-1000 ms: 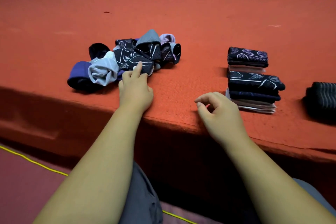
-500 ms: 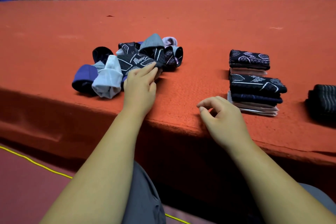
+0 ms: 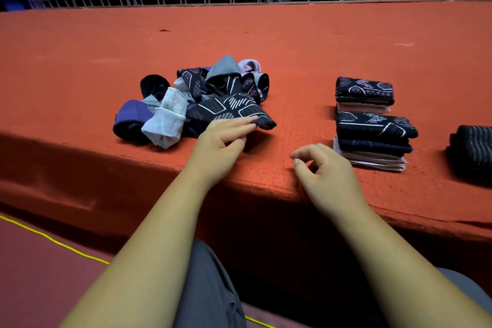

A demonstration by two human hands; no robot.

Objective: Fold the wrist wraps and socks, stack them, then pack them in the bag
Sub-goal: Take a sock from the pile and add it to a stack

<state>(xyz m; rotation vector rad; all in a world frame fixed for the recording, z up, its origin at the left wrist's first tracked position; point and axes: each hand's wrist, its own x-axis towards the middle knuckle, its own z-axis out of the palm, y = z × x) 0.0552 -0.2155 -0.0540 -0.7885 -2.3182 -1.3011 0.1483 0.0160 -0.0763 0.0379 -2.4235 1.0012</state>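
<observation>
black patterned sock pinched by left hand; right hand idle.

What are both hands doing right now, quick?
Left hand: closed, pinching the dark patterned sock.
Right hand: open, fingers loosely curled, holding nothing.

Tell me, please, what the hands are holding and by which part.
The left hand pinches the patterned sock near its free end; the right hand holds nothing.
</observation>
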